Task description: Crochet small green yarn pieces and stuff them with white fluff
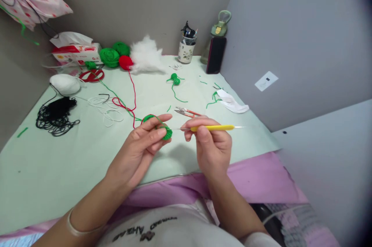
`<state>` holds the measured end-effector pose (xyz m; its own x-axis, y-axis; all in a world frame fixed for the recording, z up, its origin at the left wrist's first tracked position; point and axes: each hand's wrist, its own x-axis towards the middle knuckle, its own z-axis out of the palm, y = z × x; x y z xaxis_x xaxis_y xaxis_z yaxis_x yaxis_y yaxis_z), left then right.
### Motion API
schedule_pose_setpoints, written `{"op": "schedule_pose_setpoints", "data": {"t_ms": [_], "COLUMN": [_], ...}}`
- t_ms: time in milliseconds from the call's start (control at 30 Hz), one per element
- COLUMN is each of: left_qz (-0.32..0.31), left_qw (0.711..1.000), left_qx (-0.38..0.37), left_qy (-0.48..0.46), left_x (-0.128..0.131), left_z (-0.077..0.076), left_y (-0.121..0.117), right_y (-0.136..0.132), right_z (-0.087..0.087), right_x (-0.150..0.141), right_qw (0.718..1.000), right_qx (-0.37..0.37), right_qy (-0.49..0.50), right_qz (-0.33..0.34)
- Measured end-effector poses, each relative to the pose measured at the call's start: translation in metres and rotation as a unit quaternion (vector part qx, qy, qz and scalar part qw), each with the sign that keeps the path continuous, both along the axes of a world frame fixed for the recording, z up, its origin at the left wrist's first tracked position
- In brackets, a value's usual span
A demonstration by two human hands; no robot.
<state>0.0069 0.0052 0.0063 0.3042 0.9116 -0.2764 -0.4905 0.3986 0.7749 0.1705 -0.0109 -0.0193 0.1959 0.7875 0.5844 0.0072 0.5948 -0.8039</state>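
Observation:
Between the thumb and fingers of my left hand [145,138] is a small round green crochet piece [167,133]. Green yarn runs over the left index finger, and more green work [148,118] shows behind it. My right hand [213,142] grips a crochet hook [213,127] by its yellow handle, pen-fashion. The hook's thin metal shaft points left to the edge of the green piece; whether its tip is inside a stitch I cannot tell. Just behind the right fingers lie thread snips [187,112] with orange handles, partly hidden by the hand.
Yarn balls in green [109,57], red [126,62] and white [65,84], black yarn [56,115], red-handled scissors [92,76] and white stuffing [147,55] lie left and behind. Small green crocheted balls [175,79] rest mid-table. A pen jar [186,50], bottle [219,28] and phone [216,55] stand at the back.

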Motion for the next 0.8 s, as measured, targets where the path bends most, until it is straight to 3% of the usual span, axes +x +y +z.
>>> {"op": "schedule_pose_setpoints", "data": {"t_ms": [200,333,500,633,800], "left_qz": [-0.009,-0.006,0.006,0.016,0.069], "left_qw": [0.994,0.992,0.988,0.980,0.958], "left_qx": [0.085,0.091,0.102,0.139,0.206], "left_qy": [0.073,0.089,0.115,0.141,0.186], "left_x": [0.004,0.002,0.000,-0.003,-0.001], "left_z": [-0.002,-0.002,-0.002,-0.008,-0.015], "left_y": [-0.008,-0.007,-0.005,-0.005,-0.008], "right_y": [0.002,0.006,0.007,-0.003,-0.011], "right_z": [-0.004,-0.003,0.002,0.005,0.005], "right_x": [-0.003,0.000,0.003,0.003,0.003], "right_qw": [0.998,0.985,0.980,0.992,0.991], "right_qx": [-0.042,-0.094,-0.122,-0.092,0.033], "right_qy": [0.027,0.106,0.114,0.048,-0.131], "right_qz": [0.040,0.100,0.112,0.075,-0.017]}}
